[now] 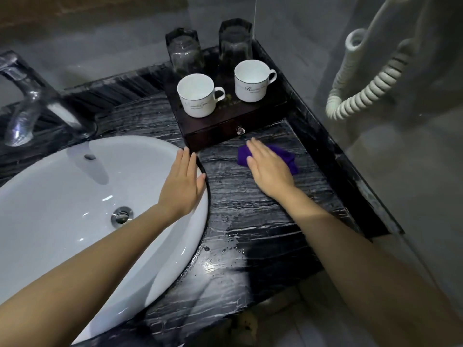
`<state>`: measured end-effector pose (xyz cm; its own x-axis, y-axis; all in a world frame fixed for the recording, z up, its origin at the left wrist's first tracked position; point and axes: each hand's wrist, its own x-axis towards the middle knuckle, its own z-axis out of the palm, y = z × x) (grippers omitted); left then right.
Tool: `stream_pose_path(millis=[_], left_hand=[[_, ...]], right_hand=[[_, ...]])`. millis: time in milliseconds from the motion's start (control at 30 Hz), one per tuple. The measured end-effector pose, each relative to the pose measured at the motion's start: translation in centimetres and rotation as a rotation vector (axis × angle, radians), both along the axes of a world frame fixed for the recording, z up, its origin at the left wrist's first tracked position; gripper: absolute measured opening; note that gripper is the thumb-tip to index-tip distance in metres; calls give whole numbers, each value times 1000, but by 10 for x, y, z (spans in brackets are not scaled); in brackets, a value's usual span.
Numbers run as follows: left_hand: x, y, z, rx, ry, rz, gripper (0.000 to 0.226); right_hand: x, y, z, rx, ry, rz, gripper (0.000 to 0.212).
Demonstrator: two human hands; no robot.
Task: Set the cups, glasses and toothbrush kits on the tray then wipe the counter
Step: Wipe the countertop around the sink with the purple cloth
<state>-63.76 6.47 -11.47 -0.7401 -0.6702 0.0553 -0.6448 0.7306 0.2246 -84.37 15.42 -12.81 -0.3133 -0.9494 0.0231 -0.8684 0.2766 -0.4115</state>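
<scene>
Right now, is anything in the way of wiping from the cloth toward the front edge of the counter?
Nothing visible. The right hand presses the purple cloth, and the counter ahead holds only water.

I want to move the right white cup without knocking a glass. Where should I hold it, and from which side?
Probably by the handle of the right cup: it points right, away from the left cup. Come from the front-right, since the glass stands close behind.
</scene>
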Motion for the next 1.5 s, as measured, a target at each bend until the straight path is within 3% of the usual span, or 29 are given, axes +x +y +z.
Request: stream_pose_path(millis=[333,933,1167,1267,1333,1500], left_hand=[[4,-5,-10,28,-13,46,58],[37,63,-12,170,52,13,57],[38,77,-17,167,71,27,58],[37,78,-20,148,77,41,59],[37,77,-22,138,83,54,59],[37,76,-24,124,77,51,61]], right_hand=[[37,31,1,40,-158,237,47],[57,83,1,109,-257,335,44],[67,101,3,94,-211,357,46],[72,109,0,8,-177,315,44],[74,111,2,-78,-254,251,39],[54,115,22,-329,-418,-254,33]])
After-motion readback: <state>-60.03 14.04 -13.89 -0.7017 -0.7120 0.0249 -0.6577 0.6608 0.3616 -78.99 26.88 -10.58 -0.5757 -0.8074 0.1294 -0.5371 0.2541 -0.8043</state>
